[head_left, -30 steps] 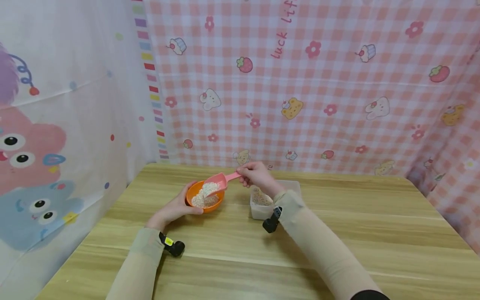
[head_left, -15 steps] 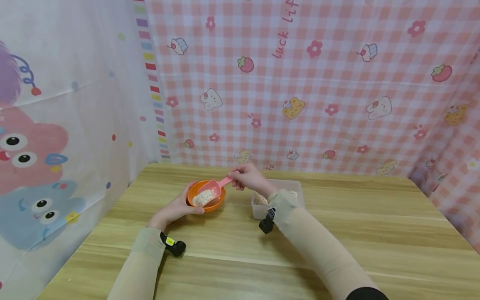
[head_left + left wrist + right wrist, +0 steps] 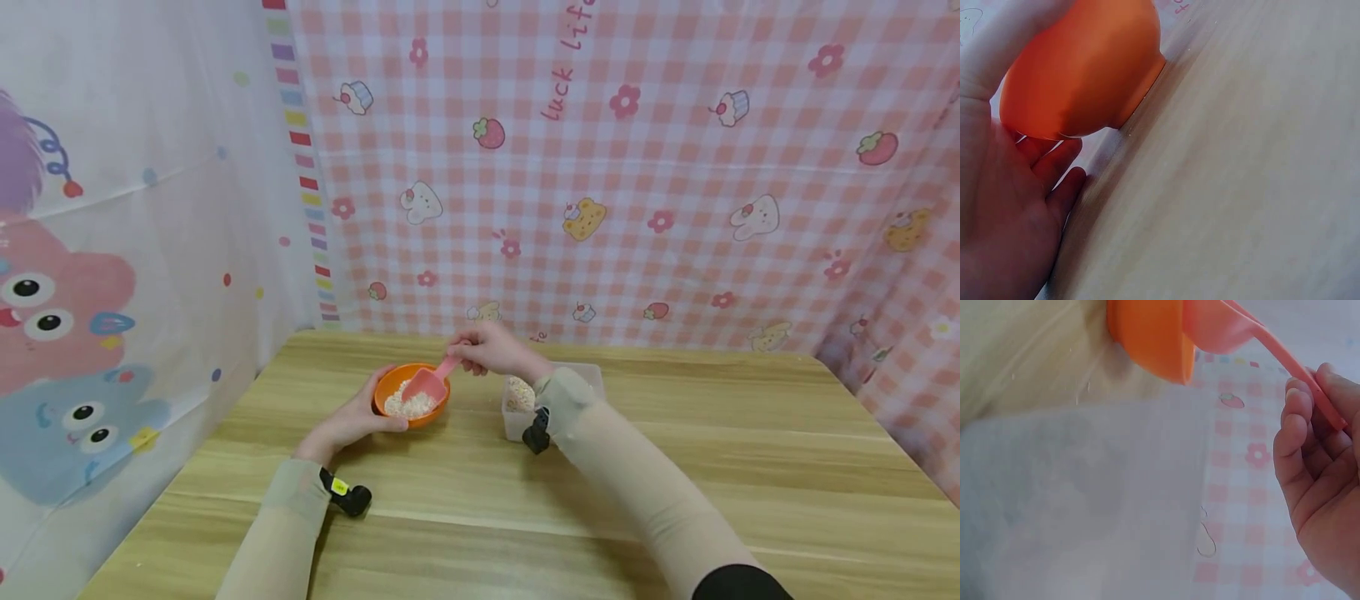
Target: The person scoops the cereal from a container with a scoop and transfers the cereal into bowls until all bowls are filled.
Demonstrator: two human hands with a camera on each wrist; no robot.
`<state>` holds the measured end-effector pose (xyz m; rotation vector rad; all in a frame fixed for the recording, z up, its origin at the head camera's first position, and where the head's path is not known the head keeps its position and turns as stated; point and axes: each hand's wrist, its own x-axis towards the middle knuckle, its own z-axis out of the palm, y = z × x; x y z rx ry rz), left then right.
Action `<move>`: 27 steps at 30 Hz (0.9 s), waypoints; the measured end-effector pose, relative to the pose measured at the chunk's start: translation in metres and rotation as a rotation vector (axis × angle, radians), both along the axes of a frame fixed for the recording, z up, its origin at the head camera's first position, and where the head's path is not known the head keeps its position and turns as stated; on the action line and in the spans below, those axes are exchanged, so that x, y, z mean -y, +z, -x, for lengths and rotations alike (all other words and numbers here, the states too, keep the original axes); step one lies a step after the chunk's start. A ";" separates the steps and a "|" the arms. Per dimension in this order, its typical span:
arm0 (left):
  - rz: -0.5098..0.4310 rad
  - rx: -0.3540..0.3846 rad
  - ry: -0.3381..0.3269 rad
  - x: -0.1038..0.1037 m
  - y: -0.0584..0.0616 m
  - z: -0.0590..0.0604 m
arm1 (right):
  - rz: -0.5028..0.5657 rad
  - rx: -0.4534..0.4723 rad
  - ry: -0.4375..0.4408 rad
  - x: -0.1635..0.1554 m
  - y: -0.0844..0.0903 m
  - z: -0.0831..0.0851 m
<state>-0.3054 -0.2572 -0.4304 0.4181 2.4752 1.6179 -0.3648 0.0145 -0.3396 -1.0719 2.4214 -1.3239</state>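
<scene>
Your left hand [image 3: 351,423] and right hand [image 3: 497,350] are bare. You wear a pale beige left sleeve [image 3: 266,546] and a matching right sleeve [image 3: 652,508], lightly creased, each with a greyer cuff [image 3: 296,483] at the wrist. Your left camera [image 3: 358,501] is black, with a yellow label [image 3: 340,487]; your right camera [image 3: 536,435] is black too. Black cloth [image 3: 738,585] shows beyond the right sleeve.

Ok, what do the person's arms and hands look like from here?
The left hand and right hand are bare. The left sleeve and right sleeve are beige and reach the wrists. The left wrist camera and right wrist camera are black; a yellow label marks the left. Something black covers part of the right arm.
</scene>
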 end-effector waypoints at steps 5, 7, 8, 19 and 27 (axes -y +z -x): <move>-0.011 -0.011 -0.002 -0.001 -0.001 0.000 | -0.004 0.016 -0.012 -0.010 0.007 0.003; -0.007 -0.016 -0.004 -0.001 -0.002 0.001 | 0.002 0.001 -0.019 -0.013 0.009 0.004; -0.006 -0.020 -0.006 0.000 -0.003 0.002 | 0.004 -0.007 -0.027 -0.015 0.010 0.005; 0.011 -0.021 -0.008 0.000 -0.002 0.003 | 0.060 -0.031 -0.113 -0.030 0.012 0.006; 0.050 -0.032 0.002 0.001 -0.004 0.000 | 0.268 0.086 -0.216 -0.065 0.006 -0.001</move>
